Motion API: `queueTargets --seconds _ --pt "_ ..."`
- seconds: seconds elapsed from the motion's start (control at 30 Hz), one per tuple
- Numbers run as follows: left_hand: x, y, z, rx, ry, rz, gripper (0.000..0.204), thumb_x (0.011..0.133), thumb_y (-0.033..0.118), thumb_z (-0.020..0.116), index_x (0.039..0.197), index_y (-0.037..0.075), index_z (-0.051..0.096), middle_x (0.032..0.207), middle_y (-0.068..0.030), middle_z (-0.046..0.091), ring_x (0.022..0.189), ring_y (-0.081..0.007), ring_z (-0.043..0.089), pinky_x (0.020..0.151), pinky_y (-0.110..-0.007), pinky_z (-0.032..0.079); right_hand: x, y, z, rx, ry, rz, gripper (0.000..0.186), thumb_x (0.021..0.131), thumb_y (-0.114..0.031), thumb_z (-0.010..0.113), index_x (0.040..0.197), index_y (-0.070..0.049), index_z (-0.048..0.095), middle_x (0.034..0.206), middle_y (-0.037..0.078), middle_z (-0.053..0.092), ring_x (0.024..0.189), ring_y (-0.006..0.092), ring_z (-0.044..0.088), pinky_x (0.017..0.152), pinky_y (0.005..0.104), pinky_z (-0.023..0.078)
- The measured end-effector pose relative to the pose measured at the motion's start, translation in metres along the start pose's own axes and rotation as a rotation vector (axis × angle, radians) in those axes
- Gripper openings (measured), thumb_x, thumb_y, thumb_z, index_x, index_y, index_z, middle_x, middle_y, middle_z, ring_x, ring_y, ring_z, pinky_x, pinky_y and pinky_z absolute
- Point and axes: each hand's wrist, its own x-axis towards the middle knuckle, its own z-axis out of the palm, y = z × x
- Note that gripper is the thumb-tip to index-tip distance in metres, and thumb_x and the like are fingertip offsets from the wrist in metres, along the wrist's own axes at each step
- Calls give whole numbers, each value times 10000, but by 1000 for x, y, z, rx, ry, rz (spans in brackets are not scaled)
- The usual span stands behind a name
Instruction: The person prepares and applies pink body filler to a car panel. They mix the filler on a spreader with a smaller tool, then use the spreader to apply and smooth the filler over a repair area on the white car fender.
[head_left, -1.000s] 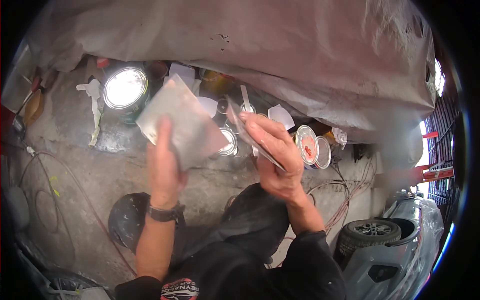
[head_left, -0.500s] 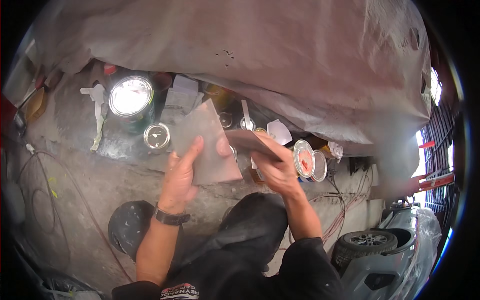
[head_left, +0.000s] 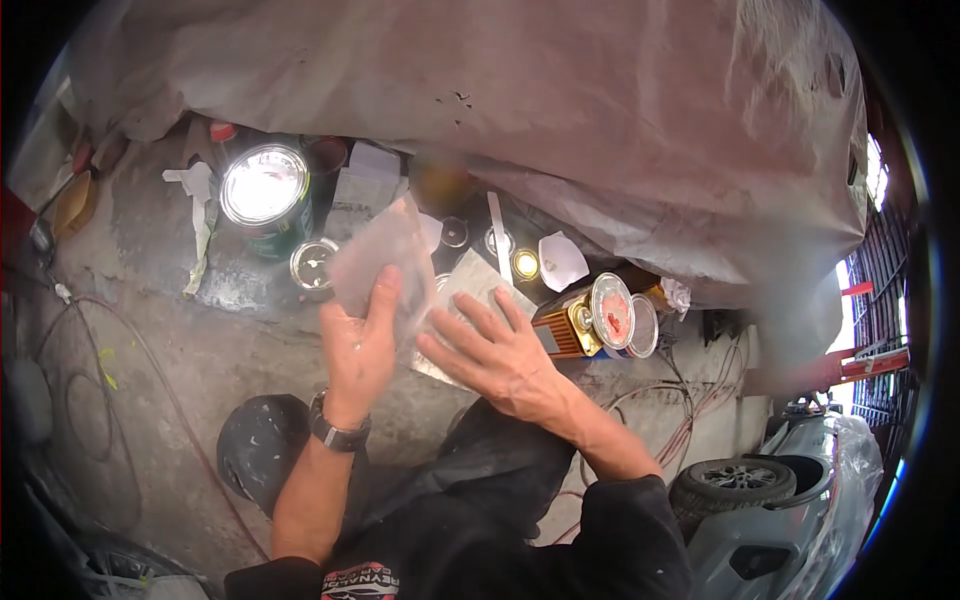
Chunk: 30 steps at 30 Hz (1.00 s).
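My left hand (head_left: pixel 358 350) grips a thin, flat, pinkish sheet (head_left: pixel 380 245), with the thumb lying across its face. The sheet is tilted and slightly blurred, and it looks partly see-through. Close beside it, my right hand (head_left: pixel 500 355) has its fingers spread across a pale grey, smeared flat sheet (head_left: pixel 475 280); the right thumb is hidden behind it. The two sheets come together at their neighbouring edges; whether they touch I cannot tell. Both hands are held above the concrete floor, in front of the cans.
A large lidded can (head_left: pixel 265 190) and a smaller open can (head_left: pixel 313 265) stand left. To the right are a rectangular tin (head_left: pixel 568 332), a round lid with pinkish paste (head_left: pixel 612 308) and a white stick (head_left: pixel 498 222). Hoses (head_left: pixel 690 410) lie near a wheel (head_left: pixel 735 487). A sheet cover (head_left: pixel 600 110) hangs behind.
My right hand has turned its sheet from nearly edge-on to showing its pale face, and has moved left and down. The left sheet has tilted; the pinkish blob on it no longer shows.
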Motion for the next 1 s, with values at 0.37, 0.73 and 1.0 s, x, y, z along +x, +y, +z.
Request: queueTargets --seconds 0.37,0.73,1.0 --pt "6 13 4 -687 -8 -306 368 1015 215 617 1327 27 567 1231 -81 650 1106 -183 639 927 -353 547 19 6 -30 712 480 155 673 710 200 593 1350 -10 582 1377 221 558 1319 404 516 1101 448 428" --pt "3 7 -7 -383 59 -42 280 1029 188 597 1221 -12 631 1148 -52 673 1036 -114 615 894 -300 506 0 33 -4 229 289 454 660 807 -30 617 1448 -109 483 1416 200 501 1278 459 494 1025 622 411" --pt "4 0 -9 -167 109 -33 281 1032 210 591 1121 -45 667 1045 -32 689 930 -85 593 834 -275 478 17 6 -12 -114 268 363 571 860 -134 603 1426 -113 526 1419 184 507 1280 433 505 1036 658 369"
